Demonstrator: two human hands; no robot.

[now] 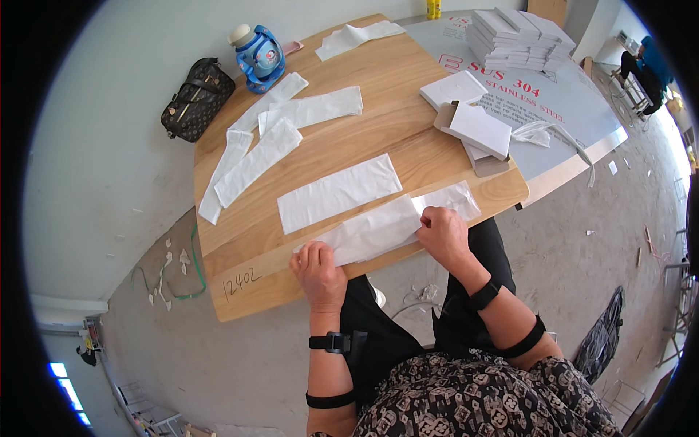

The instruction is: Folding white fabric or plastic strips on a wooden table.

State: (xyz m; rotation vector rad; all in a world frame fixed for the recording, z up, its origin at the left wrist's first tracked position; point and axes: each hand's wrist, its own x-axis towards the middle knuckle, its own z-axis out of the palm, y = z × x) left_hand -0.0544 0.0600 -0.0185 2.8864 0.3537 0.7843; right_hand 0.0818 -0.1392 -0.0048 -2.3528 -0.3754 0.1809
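At lower centre of the frame, the left hand (318, 271) presses flat on a white fabric piece (375, 229) while the right hand (442, 231) pinches its other end, seemingly into a clear plastic sleeve (455, 198).

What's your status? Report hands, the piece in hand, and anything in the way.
Left hand flat on white sleeve. Right hand pinching it at clear bag mouth. Another white sleeve lies just beyond, apart.

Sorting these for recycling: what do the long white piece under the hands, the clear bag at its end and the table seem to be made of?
The long white piece looks like soft matte fabric or tissue, since it creases limply; which one is unclear. The clear bag seems thin glossy plastic, see-through with glints. The table looks like pale wood with visible grain and a smooth finish.
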